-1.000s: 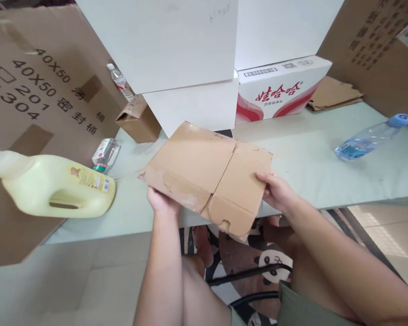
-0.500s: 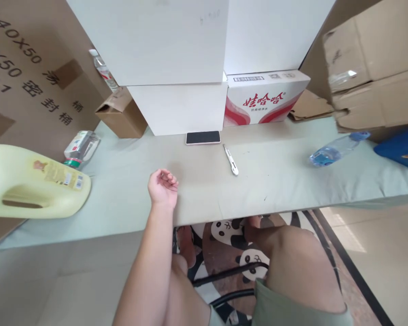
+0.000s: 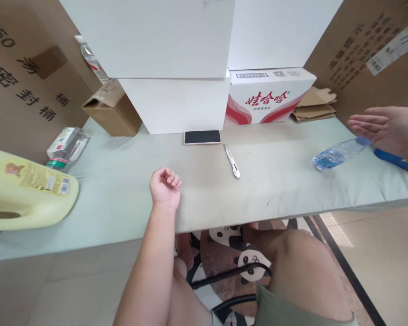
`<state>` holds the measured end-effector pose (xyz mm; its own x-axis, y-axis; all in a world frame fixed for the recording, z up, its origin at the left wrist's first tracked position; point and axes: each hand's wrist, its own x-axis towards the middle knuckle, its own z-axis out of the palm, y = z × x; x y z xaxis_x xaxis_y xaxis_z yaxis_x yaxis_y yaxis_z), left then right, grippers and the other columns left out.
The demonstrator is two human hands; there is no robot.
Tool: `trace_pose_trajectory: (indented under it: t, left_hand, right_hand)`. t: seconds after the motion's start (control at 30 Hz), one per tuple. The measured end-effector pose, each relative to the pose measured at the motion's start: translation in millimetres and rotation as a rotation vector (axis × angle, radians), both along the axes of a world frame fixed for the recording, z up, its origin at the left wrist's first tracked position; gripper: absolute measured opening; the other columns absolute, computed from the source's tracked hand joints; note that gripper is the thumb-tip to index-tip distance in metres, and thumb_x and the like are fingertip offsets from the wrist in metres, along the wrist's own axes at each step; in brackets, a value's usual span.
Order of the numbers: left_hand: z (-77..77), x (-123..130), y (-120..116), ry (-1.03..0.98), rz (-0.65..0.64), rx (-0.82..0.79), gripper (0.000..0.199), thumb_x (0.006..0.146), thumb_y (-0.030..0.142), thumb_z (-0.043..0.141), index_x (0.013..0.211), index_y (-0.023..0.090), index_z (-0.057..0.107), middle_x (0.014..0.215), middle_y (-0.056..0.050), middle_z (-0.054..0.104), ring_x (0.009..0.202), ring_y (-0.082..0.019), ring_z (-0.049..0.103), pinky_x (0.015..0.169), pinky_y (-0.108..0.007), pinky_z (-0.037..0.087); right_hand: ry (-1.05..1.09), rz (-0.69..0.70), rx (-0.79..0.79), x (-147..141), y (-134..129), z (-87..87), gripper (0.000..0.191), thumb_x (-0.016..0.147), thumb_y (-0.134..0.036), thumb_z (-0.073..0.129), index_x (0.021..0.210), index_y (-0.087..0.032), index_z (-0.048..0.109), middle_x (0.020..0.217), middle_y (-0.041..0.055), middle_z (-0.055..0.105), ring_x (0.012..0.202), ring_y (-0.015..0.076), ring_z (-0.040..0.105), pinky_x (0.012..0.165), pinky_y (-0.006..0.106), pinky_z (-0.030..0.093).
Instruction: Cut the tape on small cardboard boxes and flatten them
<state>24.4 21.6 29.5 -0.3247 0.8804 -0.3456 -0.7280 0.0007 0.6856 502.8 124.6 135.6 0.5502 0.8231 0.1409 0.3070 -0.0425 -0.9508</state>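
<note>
My left hand (image 3: 165, 188) lies palm up on the pale cloth of the table (image 3: 204, 194), fingers loosely curled with nothing in them. At the right edge my right hand (image 3: 391, 129) is open, its fingers stretched to the left, holding nothing. Just below its fingers is the neck of a clear plastic bottle (image 3: 338, 154) with a blue label, lying on its side; whether they touch I cannot tell. Between the hands lies a white utility knife (image 3: 231, 162). A smartphone (image 3: 202, 137) with a dark screen is behind it.
White cartons (image 3: 187, 104) and a red-and-white water carton (image 3: 268, 97) stand at the back. Leftward are a small cardboard box (image 3: 117, 111), a green-capped bottle (image 3: 66, 147) and a yellow jug (image 3: 34, 190). Rightward are flattened cardboard (image 3: 314, 111) and a blue object (image 3: 392, 159), partly covered by my hand.
My right hand has come into view at the right. The cardboard box at upper right is no longer visible, uncovering a printed cardboard wall. My left hand stays put.
</note>
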Motion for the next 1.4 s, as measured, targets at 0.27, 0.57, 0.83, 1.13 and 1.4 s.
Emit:
trace_pose_trajectory:
  t: [0.27,0.57,0.83,1.13,1.4]
  left_hand:
    - [9.0,-31,-24,-0.185,0.098,0.056,0.028,0.078,0.020,0.047,0.051,0.018,0.042,0.045,0.007,0.025,0.036,-0.006,0.028,0.039,-0.019,0.020]
    - [15.0,-76,-43,-0.319,0.126,0.066,0.035,0.078,0.019,0.039,0.050,0.022,0.016,0.049,0.006,0.007,0.036,-0.007,0.016,0.038,-0.022,0.012]
    - [16.9,-98,-47,-0.425,0.158,0.042,0.036,0.078,0.019,0.037,0.051,0.022,0.014,0.049,0.006,0.006,0.037,-0.007,0.015,0.039,-0.023,0.012]
    - [7.5,-94,-44,-0.127,0.234,-0.018,0.038,0.081,0.018,0.042,0.053,0.022,0.016,0.051,0.006,0.011,0.042,-0.008,0.014,0.044,-0.026,0.011]
    - [-4.7,-91,-53,0.594,0.880,-0.092,0.003,0.080,0.021,0.052,0.081,0.021,0.050,0.082,0.000,0.047,0.080,-0.015,0.047,0.076,-0.029,0.040]
  right_hand:
    - [0.062,0.298,-0.241,-180,-10,-1.1,0.020,0.091,-0.004,0.054,0.077,-0.016,0.064,0.075,0.0100,0.067,0.065,0.0125,0.067,0.076,0.033,0.054]
    - [-0.411,1.003,-0.172,-443,7,-38.0,0.017,0.086,-0.013,0.059,0.100,-0.018,0.066,0.091,0.0055,0.069,0.071,0.0156,0.066,0.068,0.031,0.055]
    - [-0.799,0.982,0.014,-609,63,-51.2,0.064,0.075,-0.014,0.070,0.136,-0.026,0.054,0.159,0.0148,0.029,0.128,0.0417,0.056,0.107,0.070,0.040]
    - [-0.745,0.888,0.101,-604,79,-67.2,0.066,0.085,-0.018,0.055,0.148,-0.005,0.039,0.154,0.0216,0.044,0.148,0.0344,0.037,0.123,0.051,0.027]
    - [-0.306,0.868,0.219,-437,-46,-81.2,0.048,0.087,-0.031,0.052,0.134,-0.026,0.059,0.102,0.0057,0.074,0.074,0.0214,0.069,0.074,0.042,0.060]
